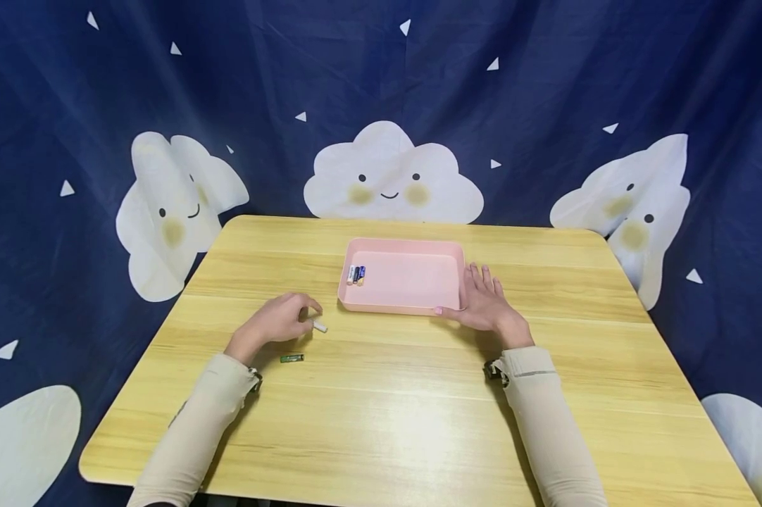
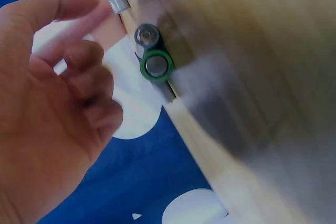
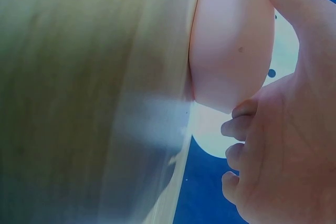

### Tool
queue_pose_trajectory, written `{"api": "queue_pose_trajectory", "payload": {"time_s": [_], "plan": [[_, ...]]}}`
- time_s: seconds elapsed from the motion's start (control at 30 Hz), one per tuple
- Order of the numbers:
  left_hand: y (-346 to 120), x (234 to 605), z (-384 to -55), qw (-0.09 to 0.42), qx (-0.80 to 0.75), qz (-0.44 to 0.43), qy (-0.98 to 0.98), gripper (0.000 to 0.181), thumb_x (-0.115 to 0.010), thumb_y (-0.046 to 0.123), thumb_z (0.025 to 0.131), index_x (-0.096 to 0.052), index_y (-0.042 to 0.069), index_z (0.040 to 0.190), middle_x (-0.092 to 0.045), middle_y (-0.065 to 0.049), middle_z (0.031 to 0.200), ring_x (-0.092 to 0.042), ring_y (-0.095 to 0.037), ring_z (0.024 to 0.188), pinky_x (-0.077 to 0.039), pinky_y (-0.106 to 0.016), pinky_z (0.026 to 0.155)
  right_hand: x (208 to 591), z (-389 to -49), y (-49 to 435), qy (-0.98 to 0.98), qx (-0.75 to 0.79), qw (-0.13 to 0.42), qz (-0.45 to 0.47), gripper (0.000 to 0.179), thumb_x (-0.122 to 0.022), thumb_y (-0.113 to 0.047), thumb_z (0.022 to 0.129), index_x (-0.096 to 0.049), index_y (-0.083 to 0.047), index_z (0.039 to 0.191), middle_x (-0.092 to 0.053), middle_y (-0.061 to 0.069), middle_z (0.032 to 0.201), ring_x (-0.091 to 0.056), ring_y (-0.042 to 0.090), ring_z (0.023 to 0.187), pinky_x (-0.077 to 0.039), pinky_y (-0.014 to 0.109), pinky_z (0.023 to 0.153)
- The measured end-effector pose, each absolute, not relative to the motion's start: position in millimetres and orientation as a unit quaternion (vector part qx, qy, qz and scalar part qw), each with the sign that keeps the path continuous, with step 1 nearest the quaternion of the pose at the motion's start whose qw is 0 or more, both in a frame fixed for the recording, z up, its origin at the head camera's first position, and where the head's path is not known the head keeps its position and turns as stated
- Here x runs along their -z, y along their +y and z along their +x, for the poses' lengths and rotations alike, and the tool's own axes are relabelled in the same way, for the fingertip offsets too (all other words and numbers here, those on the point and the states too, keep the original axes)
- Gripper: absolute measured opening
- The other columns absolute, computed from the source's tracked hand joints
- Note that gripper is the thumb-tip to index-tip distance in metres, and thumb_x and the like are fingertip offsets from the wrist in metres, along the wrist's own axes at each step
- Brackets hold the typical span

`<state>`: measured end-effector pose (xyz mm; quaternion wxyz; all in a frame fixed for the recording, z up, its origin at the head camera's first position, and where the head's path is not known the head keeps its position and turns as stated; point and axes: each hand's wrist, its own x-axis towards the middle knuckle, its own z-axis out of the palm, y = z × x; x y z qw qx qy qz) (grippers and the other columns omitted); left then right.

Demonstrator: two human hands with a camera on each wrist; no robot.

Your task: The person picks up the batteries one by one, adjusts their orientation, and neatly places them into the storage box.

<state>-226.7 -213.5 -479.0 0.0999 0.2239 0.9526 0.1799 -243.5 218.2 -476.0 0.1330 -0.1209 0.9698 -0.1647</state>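
My left hand (image 1: 286, 317) is over the table left of the pink tray (image 1: 387, 309), fingers bent, with a gap between index finger and thumb. A small white battery (image 1: 320, 326) lies right at the thumb tip. Nearer me is a green battery (image 1: 292, 358). In the left wrist view, a green-rimmed battery (image 2: 156, 65) and a grey battery (image 2: 147, 34) show their ends beside the fingers; the hand hides them from the head view. At the tray's right front corner rests my right hand (image 1: 482, 303), fingers extended along the side wall, thumb at the front rim.
Several batteries (image 1: 356, 275) stand side by side against the tray's left wall. The wooden table (image 1: 406, 415) has rounded corners. A dark blue curtain (image 1: 260, 84) with white clouds hangs close behind and around it.
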Motion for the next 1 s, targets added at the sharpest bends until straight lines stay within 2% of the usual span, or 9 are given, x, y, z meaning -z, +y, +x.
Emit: {"api": "queue_pose_trajectory", "payload": {"time_s": [0.07,0.13,0.23,0.3,0.43,0.67,0.83,1.0], "plan": [[-213,478,-225,0.072,-0.143,0.209,0.965,0.026,-0.073,0.035,0.091,-0.079,0.012,0.103,-0.065,0.0,0.082,-0.05,-0.013,0.067,-0.039,-0.03,0.058,476,-244,218,0.97,0.161,0.133,-0.123,0.126,-0.052,-0.08,0.089,0.005,0.007,0.162,0.009,0.025,0.172,0.011,0.047,0.159,0.003,0.063,0.128],[-210,478,-223,0.049,-0.108,0.204,0.972,0.038,-0.073,0.051,0.09,-0.076,0.013,0.083,-0.063,0.002,0.074,-0.049,-0.013,0.063,-0.039,-0.03,0.055,475,-244,219,0.97,0.163,0.132,-0.123,0.126,-0.052,-0.079,0.089,0.004,0.007,0.162,0.008,0.025,0.172,0.011,0.047,0.159,0.004,0.063,0.127],[-205,477,-221,0.032,-0.074,0.202,0.976,0.058,-0.072,0.068,0.085,-0.058,0.018,0.057,-0.052,0.004,0.059,-0.045,-0.012,0.054,-0.037,-0.03,0.049,475,-244,219,0.97,0.166,0.129,-0.121,0.126,-0.053,-0.079,0.089,0.004,0.007,0.162,0.008,0.025,0.172,0.01,0.047,0.159,0.004,0.064,0.127],[-202,478,-221,0.025,-0.058,0.201,0.978,0.064,-0.072,0.072,0.082,-0.05,0.02,0.052,-0.046,0.005,0.055,-0.042,-0.011,0.052,-0.036,-0.03,0.047,476,-244,219,0.97,0.167,0.127,-0.122,0.126,-0.053,-0.079,0.089,0.003,0.007,0.162,0.008,0.025,0.172,0.01,0.048,0.159,0.004,0.064,0.127],[-197,477,-219,0.02,-0.034,0.194,0.98,0.064,-0.075,0.07,0.08,-0.046,0.021,0.051,-0.047,0.005,0.056,-0.045,-0.012,0.053,-0.038,-0.032,0.049,478,-245,219,0.97,0.168,0.128,-0.124,0.127,-0.053,-0.08,0.089,0.003,0.007,0.162,0.007,0.026,0.172,0.01,0.048,0.159,0.004,0.064,0.127],[-194,475,-219,0.047,-0.056,0.197,0.978,0.049,-0.08,0.053,0.083,-0.054,0.022,0.055,-0.052,0.005,0.059,-0.047,-0.012,0.053,-0.036,-0.03,0.049,479,-246,219,0.971,0.163,0.129,-0.121,0.129,-0.052,-0.082,0.088,0.004,0.006,0.162,0.008,0.025,0.172,0.01,0.047,0.159,0.004,0.064,0.127],[-194,475,-220,0.08,-0.089,0.214,0.969,0.032,-0.083,0.045,0.082,-0.066,0.021,0.07,-0.049,0.006,0.062,-0.041,-0.011,0.055,-0.032,-0.029,0.049,479,-246,219,0.972,0.157,0.126,-0.123,0.129,-0.052,-0.082,0.088,0.004,0.007,0.162,0.007,0.026,0.172,0.008,0.047,0.16,0.002,0.064,0.127],[-195,474,-221,0.104,-0.104,0.223,0.964,0.031,-0.087,0.044,0.08,-0.077,0.016,0.087,-0.048,0.005,0.065,-0.04,-0.011,0.057,-0.032,-0.03,0.052,480,-246,218,0.973,0.152,0.122,-0.124,0.128,-0.053,-0.08,0.088,0.003,0.009,0.162,0.007,0.027,0.171,0.007,0.047,0.16,0.001,0.064,0.127]]}}
